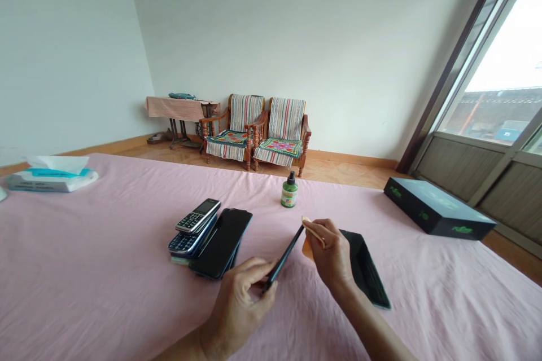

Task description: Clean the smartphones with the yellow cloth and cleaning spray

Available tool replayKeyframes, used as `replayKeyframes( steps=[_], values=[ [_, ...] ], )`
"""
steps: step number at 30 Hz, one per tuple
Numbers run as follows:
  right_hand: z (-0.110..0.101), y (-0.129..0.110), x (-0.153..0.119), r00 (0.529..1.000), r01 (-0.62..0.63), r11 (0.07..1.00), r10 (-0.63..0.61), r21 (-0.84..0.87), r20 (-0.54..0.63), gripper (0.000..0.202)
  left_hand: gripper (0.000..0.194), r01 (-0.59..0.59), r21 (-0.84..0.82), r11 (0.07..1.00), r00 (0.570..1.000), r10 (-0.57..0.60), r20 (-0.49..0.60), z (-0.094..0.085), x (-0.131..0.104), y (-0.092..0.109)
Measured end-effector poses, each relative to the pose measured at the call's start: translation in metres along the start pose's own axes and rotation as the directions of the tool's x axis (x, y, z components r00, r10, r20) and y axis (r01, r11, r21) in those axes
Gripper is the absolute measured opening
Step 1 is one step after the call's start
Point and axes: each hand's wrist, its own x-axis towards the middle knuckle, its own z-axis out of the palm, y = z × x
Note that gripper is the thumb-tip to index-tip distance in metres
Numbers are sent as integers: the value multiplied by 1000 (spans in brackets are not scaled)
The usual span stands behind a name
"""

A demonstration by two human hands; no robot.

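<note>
My left hand [239, 307] grips the near end of a thin dark smartphone [285, 256], tilted and seen edge-on above the pink cloth. Pinched in my right hand [334, 254] is an orange-tan wiping cloth [309, 249], which touches the phone's far end. Left of the hands, a silver keypad phone [198, 216] lies on top of a dark blue keypad phone [186, 243]. Beside them rests a black smartphone [224, 240] with another device under it. Partly hidden behind my right wrist is a dark, glossy rectangular object [369, 273].
A green spray bottle [289, 193] stands upright beyond the hands. To the right lies a black box [436, 208], to the far left a tissue pack [55, 177]. The pink sheet [105, 271] covers the surface; two wooden chairs [279, 130] stand by the wall.
</note>
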Motion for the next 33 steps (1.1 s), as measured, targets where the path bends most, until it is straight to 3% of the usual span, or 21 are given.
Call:
replayKeyframes(
  steps=[3,11,26,33],
  values=[
    [-2,5,5,999,-7,1000,6,-19,-46,25,41,-15,5,1000,1000,15,12,-1,0,1],
    [3,10,-4,998,55,998,-55,-20,16,30,42,-13,7,1000,999,13,43,0,2,0],
    [6,-48,-44,953,217,942,-261,255,154,44,39,144,-182,973,990,-139,40,-4,7,0],
    [8,-64,-53,926,268,917,-330,297,185,35,30,165,-260,951,986,-159,44,-4,5,-2]
  ],
)
